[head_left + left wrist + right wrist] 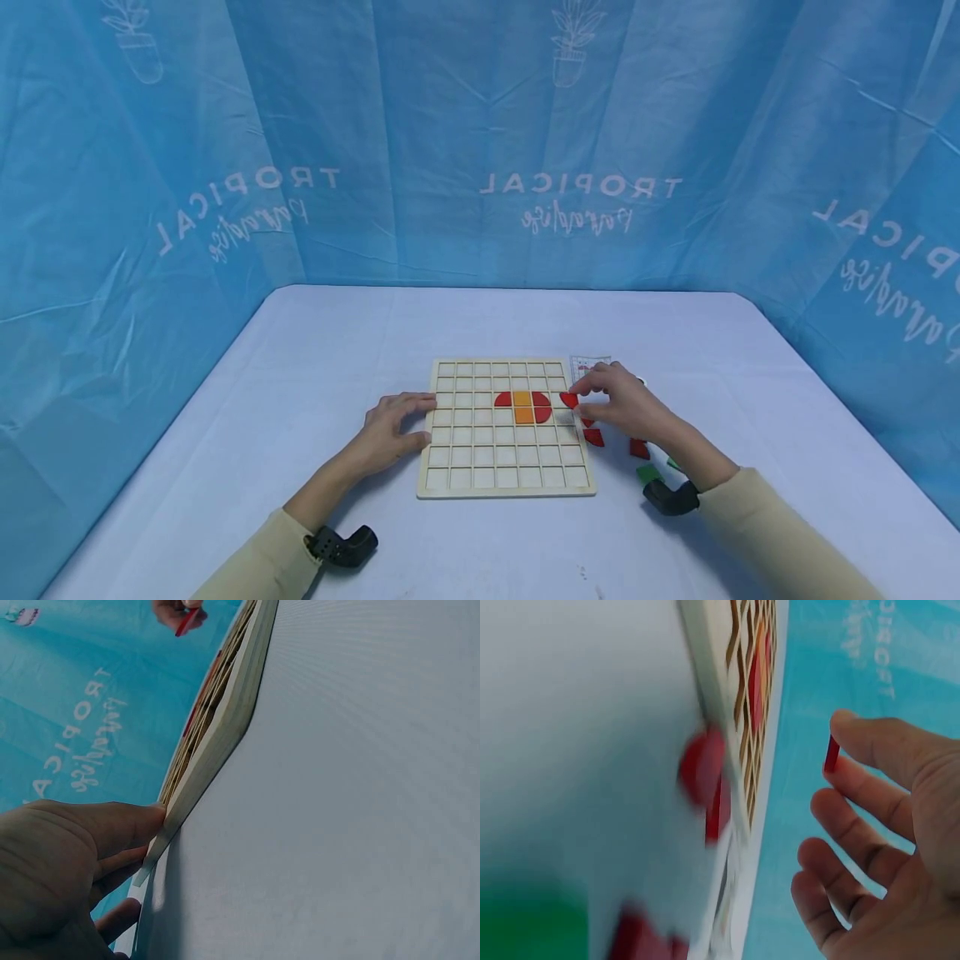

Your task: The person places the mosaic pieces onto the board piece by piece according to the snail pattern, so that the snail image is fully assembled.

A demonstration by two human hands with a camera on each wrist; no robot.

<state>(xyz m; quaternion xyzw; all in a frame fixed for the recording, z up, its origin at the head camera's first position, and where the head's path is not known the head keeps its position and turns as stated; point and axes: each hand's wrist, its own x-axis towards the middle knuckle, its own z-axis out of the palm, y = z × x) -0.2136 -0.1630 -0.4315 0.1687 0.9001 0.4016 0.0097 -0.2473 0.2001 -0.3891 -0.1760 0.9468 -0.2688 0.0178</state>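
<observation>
I see a small red piece (570, 399) pinched in my right hand (626, 406), held between thumb and forefinger just above the right edge of the wooden grid board (505, 475). In the right wrist view the same red piece (831, 754) sits edge-on at the fingertips, with the other fingers (840, 859) loosely spread below it and holding nothing.

The board lies flat on the white table (480, 333), near its front middle. Inside the grid, a few cells already carry pieces: two red rounded pieces (503, 399) in one row with an orange square (522, 398) between them, and another orange piece (524, 415) in the row below.

My left hand (390, 433) rests on the table against the board's left edge, fingers fairly straight and touching the wood, gripping nothing. The left wrist view shows those fingers (112, 825) pressed to the board's side.

To the right of the board, loose pieces lie on the table under and beside my right wrist: red ones (594, 437) just beside the board, and a green one (648, 474) nearer to me. A small printed card (588, 364) lies at the board's far right corner. A blue printed curtain (480, 142) surrounds the table.
</observation>
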